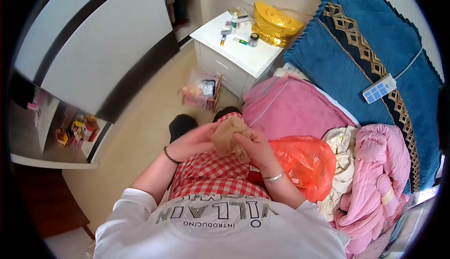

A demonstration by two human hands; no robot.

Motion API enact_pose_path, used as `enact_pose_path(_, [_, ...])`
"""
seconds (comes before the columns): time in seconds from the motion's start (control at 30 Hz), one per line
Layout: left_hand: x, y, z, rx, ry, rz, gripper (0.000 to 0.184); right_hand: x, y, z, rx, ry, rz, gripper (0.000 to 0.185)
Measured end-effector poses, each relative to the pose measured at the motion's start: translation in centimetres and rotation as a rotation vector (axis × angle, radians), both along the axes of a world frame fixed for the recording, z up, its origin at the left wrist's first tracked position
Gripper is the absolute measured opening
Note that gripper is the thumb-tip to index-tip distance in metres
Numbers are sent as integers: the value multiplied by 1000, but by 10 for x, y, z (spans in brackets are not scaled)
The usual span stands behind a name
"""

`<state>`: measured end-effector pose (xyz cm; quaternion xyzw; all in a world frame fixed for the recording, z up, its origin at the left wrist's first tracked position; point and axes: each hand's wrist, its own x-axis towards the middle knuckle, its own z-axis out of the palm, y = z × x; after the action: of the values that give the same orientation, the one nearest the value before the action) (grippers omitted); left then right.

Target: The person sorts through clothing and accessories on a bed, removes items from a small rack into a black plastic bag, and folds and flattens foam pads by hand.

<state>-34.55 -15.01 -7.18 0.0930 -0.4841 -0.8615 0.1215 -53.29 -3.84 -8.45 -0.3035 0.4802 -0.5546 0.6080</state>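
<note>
A crumpled piece of thin beige stocking-like fabric [228,135] is held between both hands above my lap. My left hand [200,139], with a dark beaded bracelet at the wrist, grips its left side; some of the fingers are hidden behind or within it. On the other side, my right hand [258,149] pinches the fabric between thumb and fingers, a silver bangle on that wrist. Below lie the red-and-white checked trousers [201,172] on my legs. An orange-red plastic bag [307,163] sits just right of my right hand.
A white nightstand [211,32] bears small bottles and a gold ingot-shaped box [276,22]. On the floor stands a small basket [216,92] of items. Pink bedding [375,165], a blue quilted headboard [309,48] and a power strip [379,89] are at right; a wardrobe [117,39] is left.
</note>
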Motion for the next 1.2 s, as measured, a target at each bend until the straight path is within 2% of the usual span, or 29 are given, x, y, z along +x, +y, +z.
enact_pose_path(0.03, [-6,1,-5,-161,-125,17,52,4,-1,-2,3,-2,5,14])
enact_pose_path(0.07, [-10,1,-12,-220,-269,39,47,8,-4,-4,-45,45,-43,13])
enact_pose_path(0.1, [-14,5,-11,-220,-269,43,47,10,-6,-5,-93,93,-91,12])
enact_pose_path(0.17, [-20,12,-8,65,-215,214,36,9,-5,-1,-63,72,-136,12])
enact_pose_path(0.23, [-20,13,-8,71,-199,205,36,3,-1,-1,-30,51,-190,12])
enact_pose_path(0.3, [-21,14,-5,81,-183,198,37,-5,3,-9,-20,-55,-114,13])
enact_pose_path(0.37, [-21,16,3,396,-145,220,28,-5,1,-21,-67,36,-90,16])
enact_pose_path(0.43, [-21,14,-13,347,-176,309,26,-1,-3,-12,-116,124,-62,19])
enact_pose_path(0.5, [-18,9,-24,294,-203,392,24,-3,-8,5,-91,69,-200,25])
enact_pose_path(0.53, [-15,5,-27,62,-269,493,24,-6,-9,9,-95,72,-201,25])
enact_pose_path(0.57, [-11,0,-28,-172,-329,586,24,-11,-9,13,-79,-113,-261,30])
enact_pose_path(0.6, [-2,-8,-24,-469,-567,497,38,-16,-8,16,-61,-300,-321,36])
enact_pose_path(0.63, [-3,-6,-17,-469,-563,490,38,-21,-8,10,-61,-297,-329,36])
enact_pose_path(0.7, [-2,3,1,-1246,-632,408,61,-26,-9,0,-146,-413,-144,46])
enact_pose_path(0.73, [-5,2,6,-1206,-628,230,79,-23,-9,1,-143,-414,-141,46])
enact_pose_path(0.77, [-9,6,11,-1206,-632,234,79,-18,-10,2,-101,-433,-135,45])
enact_pose_path(0.83, [-20,16,18,-706,-405,52,82,-8,-15,14,-59,-456,-127,45])
enact_pose_path(0.87, [-27,23,0,-666,-139,195,69,-5,-17,19,-41,-398,-127,43])
enact_pose_path(0.9, [-26,23,-5,-666,-139,195,69,-4,-19,22,-24,-338,-128,41])
enact_pose_path(0.93, [-26,23,-7,-575,-298,159,58,-7,-19,20,-26,-336,-128,41])
enact_pose_path(0.97, [-26,21,-10,-481,-452,120,49,-12,-18,17,-71,-216,-164,36])
enact_pose_path(1.0, [-24,17,-14,-482,-449,116,49,-18,-17,13,-114,-96,-202,30])
enact_pose_path(1.07, [-15,6,-22,-362,-423,191,26,-28,-12,6,-94,-150,-228,26])
enact_pose_path(1.2, [-8,5,-27,-225,-351,209,24,-35,-6,-7,-65,-197,-227,19])
